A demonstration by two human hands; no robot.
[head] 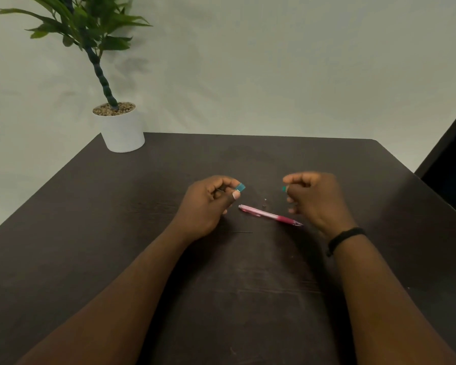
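A pink mechanical pencil (270,215) lies slanted on the dark table (116,233) between my hands. My left hand (208,204) has its fingers curled and pinches a small teal container (240,187) whose end sticks out past the thumb. My right hand (315,196) is curled too and pinches a small teal piece (284,189) at its fingertips; it looks slightly blurred. Two tiny dark bits (264,202) sit on the table just above the pencil. A thin lead (244,232) lies on the table below the pencil.
A white pot (123,130) with a green plant stands at the table's far left corner against the pale wall. A dark object (450,164) is at the right edge beyond the table. I wear a black band (345,237) on my right wrist.
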